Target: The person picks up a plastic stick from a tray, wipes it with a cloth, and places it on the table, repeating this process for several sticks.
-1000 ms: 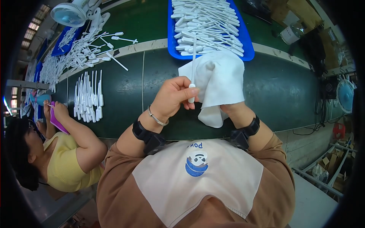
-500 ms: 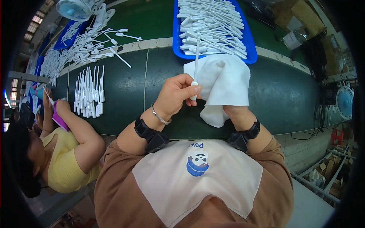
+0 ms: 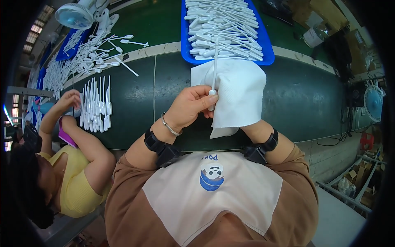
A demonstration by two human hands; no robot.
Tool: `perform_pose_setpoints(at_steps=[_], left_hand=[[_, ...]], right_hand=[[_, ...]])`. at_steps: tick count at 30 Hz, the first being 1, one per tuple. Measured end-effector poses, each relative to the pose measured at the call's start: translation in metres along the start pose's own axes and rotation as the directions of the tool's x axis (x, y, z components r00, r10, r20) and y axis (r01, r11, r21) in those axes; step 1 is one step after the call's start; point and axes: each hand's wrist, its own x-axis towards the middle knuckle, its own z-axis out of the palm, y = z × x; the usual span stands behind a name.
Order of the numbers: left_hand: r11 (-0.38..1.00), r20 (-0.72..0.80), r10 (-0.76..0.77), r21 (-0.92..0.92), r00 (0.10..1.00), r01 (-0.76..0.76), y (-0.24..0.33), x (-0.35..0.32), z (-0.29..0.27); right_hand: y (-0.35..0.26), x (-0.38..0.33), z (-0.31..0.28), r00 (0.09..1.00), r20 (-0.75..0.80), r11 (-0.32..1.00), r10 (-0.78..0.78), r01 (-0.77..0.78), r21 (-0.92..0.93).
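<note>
My left hand (image 3: 192, 103) is closed, pinching the thick lower end of a white plastic stick (image 3: 214, 70) between thumb and fingers. The stick's thin stem points away from me. A white cloth (image 3: 240, 96) drapes over my right hand (image 3: 256, 127) and lies against the stick's right side. Only the wrist and heel of that hand show; its fingers are hidden beneath the cloth. Just beyond, a blue tray (image 3: 268, 55) holds a heap of similar white sticks (image 3: 222, 31).
To the left, several white sticks (image 3: 96, 109) lie in a row on the green table (image 3: 135, 107). A loose pile (image 3: 61, 74) spreads behind them. A co-worker in yellow (image 3: 80, 185) sits at left, one hand (image 3: 70, 100) raised. Fans (image 3: 75, 16) stand around.
The cloth has swung left and flattened over my right hand, coming up against the stick. My left hand keeps its pinch. The co-worker's hand has risen toward the row of sticks.
</note>
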Motion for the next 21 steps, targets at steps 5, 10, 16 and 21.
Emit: perform_pose_setpoints(at_steps=[5,10,16,21], left_hand=[[0.920,-0.120,0.136,0.384,0.983,-0.080,-0.012,0.002,0.006],[0.592,-0.024,0.497,0.740,0.867,-0.318,-0.029,0.008,0.009],[0.742,-0.024,0.212,0.655,0.977,-0.145,-0.019,-0.001,0.013],[0.929,-0.003,0.055,0.368,0.998,-0.050,-0.013,0.002,0.006]], right_hand=[[0.021,0.003,-0.013,0.968,0.108,0.940,-0.227,0.247,-0.234],[0.014,-0.002,-0.011,0.946,0.121,0.922,-0.301,0.321,-0.215],[0.003,0.010,-0.042,0.771,0.105,0.542,-0.628,0.530,-0.652],[0.006,0.010,-0.046,0.957,-0.148,0.954,-0.251,0.271,0.131]])
